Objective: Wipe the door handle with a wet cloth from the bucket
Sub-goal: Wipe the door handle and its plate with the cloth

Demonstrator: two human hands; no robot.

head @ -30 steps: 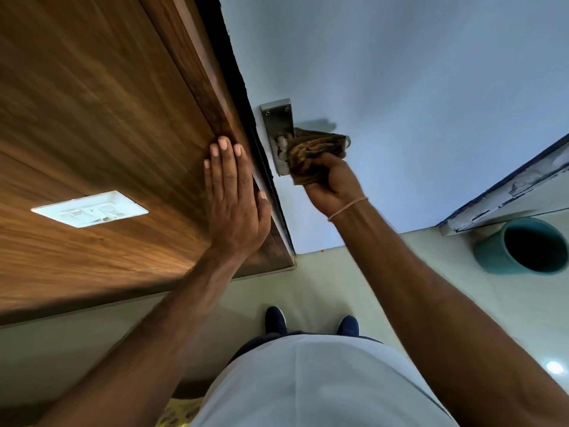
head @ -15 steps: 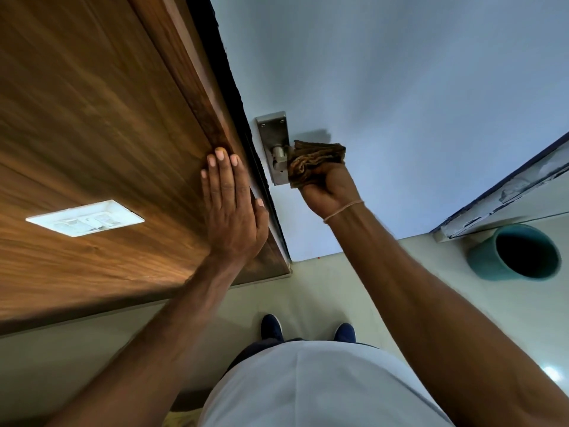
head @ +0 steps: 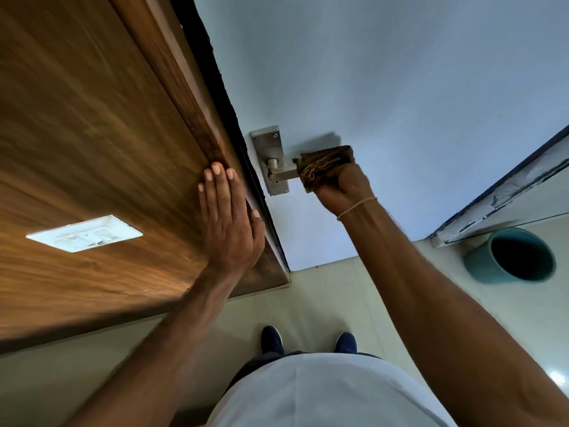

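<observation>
**Cloth clamped on the handle, other palm bracing**

The right hand [head: 341,186] was closed around the cloth [head: 323,164], wrapping it over the handle [head: 281,174] to rub all sides. Leftward, the left hand [head: 229,217] lay flat, fingers together, on the wood panel [head: 92,134], probably for balance. The bucket [head: 511,255] stood to the lower right, likely for re-wetting.

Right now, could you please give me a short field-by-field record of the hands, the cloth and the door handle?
left hand: flat on the wooden panel, open
right hand: closed around the brown cloth
cloth position: wrapped over the outer part of the door handle
handle near plate: bare metal showing
bucket: teal, on the floor at right, untouched
</observation>
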